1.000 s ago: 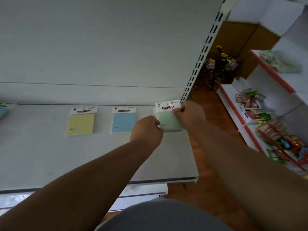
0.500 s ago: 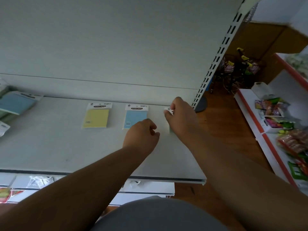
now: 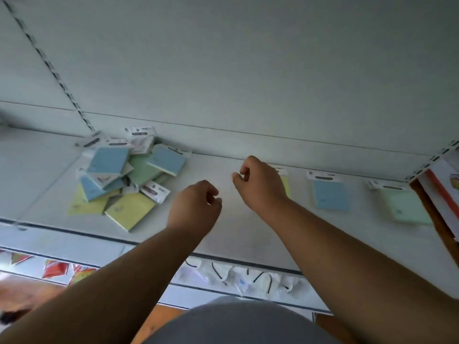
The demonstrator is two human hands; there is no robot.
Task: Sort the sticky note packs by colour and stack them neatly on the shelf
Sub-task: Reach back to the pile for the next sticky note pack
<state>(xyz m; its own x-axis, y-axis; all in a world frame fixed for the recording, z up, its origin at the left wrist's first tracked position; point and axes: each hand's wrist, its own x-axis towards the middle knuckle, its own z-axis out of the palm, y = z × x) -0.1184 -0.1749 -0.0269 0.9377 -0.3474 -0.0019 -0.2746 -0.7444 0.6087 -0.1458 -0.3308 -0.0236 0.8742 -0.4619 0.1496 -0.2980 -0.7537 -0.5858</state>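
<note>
A jumbled heap of blue, green and yellow sticky note packs (image 3: pixel 124 177) lies at the left of the white shelf (image 3: pixel 243 232). Along the back to the right lie three single packs: a yellow one (image 3: pixel 285 184) mostly hidden behind my right hand, a blue one (image 3: pixel 330 194), and a green one (image 3: pixel 403 206) near the shelf's right end. My left hand (image 3: pixel 196 207) and my right hand (image 3: pixel 260 184) hover over the shelf's middle, fingers loosely curled, holding nothing.
A perforated upright (image 3: pixel 52 68) runs down the back panel at the left. Below the shelf's front edge sits a lower shelf with red packets (image 3: pixel 56 268) and clear bags (image 3: pixel 238 276). A red-edged shelf unit (image 3: pixel 444 192) stands at the far right.
My right hand let go of the green pack, which now lies at the shelf's right end. Both hands moved left toward the middle, and the view swung left to reveal the heap.
</note>
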